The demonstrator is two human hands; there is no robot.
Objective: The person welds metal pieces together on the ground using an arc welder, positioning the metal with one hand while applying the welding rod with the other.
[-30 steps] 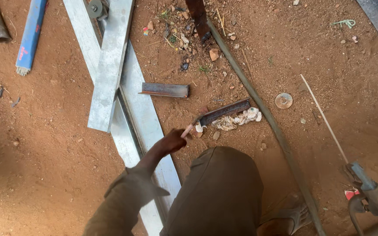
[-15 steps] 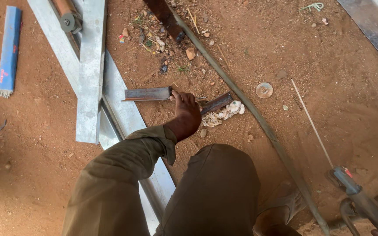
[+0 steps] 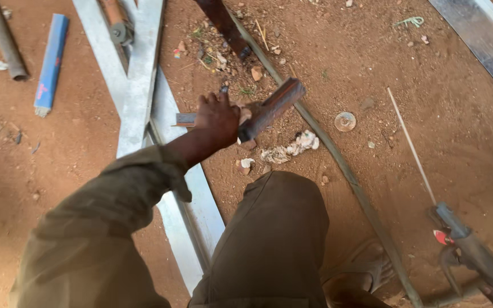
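Gripping short dark metal bar (image 3: 270, 108) in left hand (image 3: 218, 118), fingers clamped on its lower end | long axis up-right from fingers, raised over dirt floor (image 3: 417, 68) | grey steel section (image 3: 144, 74) just left | right hand out of view

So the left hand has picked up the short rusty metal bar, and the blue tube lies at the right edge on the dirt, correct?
Not quite: the head view shows the blue tube at the left edge on the dirt. The left hand does hold the short rusty metal bar.
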